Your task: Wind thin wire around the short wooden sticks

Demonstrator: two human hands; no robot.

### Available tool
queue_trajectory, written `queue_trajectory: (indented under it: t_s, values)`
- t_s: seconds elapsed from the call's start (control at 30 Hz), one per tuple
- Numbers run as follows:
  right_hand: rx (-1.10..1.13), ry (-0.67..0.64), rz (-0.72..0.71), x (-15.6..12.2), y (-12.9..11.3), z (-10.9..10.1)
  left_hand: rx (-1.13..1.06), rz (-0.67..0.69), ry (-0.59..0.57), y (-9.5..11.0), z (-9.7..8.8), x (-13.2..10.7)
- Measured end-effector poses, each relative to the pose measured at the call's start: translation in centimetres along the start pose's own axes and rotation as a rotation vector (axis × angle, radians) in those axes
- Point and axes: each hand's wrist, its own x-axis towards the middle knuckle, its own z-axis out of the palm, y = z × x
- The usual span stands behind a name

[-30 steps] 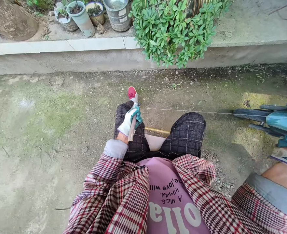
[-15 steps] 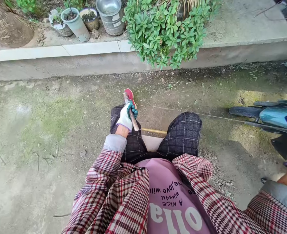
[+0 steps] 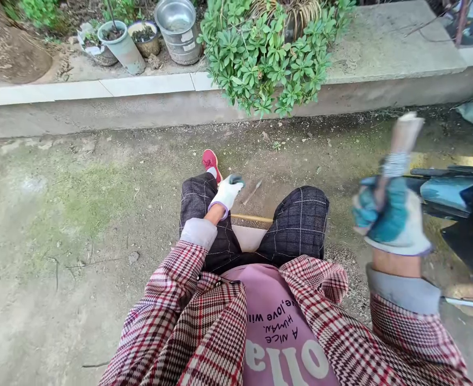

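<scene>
My right hand (image 3: 395,209), in a white and teal glove, is raised at the right, blurred. Its fingers are closed round a short wooden stick (image 3: 406,134) whose pale end points up, with grey wire (image 3: 396,164) wound round it just above the fist. My left hand (image 3: 229,191), in a similar glove, hangs over my left knee. Its fingers are loosely curled, with a gap to the thumb and nothing visible between them. Just right of it is a thin, blurred stick-like thing (image 3: 253,192) with a greyish tip; I cannot tell whether it lies on the ground.
A yellowish bar (image 3: 252,218) and a pale surface (image 3: 250,236) show between my legs. Ahead runs a low concrete ledge (image 3: 100,112) with pots, a metal bucket (image 3: 179,32) and a leafy bush (image 3: 260,59) overhanging it. A blue and black vehicle (image 3: 445,193) stands at the right.
My right hand has come into view from the right with the wire-bound stick. My left hand has shifted slightly right and no longer holds a stick. The thin blurred thing has appeared beside it.
</scene>
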Motion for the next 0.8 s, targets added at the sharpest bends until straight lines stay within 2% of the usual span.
queue_trajectory:
  t_s: [0.07,0.13,0.2,0.3,0.37,0.43,0.6,0.8]
  values:
    - [-0.026,-0.064,0.056,0.5,1.8,3.2,-0.005,0.046,-0.076,1.5,1.0,-1.5]
    - [-0.105,-0.162,0.123,0.7,3.3,6.5,-0.008,0.193,-0.259,3.7,1.9,-3.5]
    - [-0.184,-0.248,0.138,0.7,4.5,9.1,0.012,0.295,-0.383,6.1,2.4,-5.7]
    - [-0.247,-0.335,0.192,0.4,5.9,11.2,0.049,0.276,-0.548,8.2,2.0,-8.6]
    - [-0.255,-0.361,0.223,0.1,7.0,11.5,0.065,0.214,-0.629,8.2,1.0,-9.9]
    - [-0.251,-0.354,0.242,-0.1,8.2,11.1,0.061,0.141,-0.659,7.2,-0.1,-10.7]
    - [-0.229,-0.292,0.351,-0.3,11.2,9.5,0.067,-0.009,-0.618,4.7,-2.1,-12.2]
    - [-0.309,-0.233,0.37,0.2,13.3,8.3,0.19,-0.034,-0.547,4.8,-2.5,-12.9]
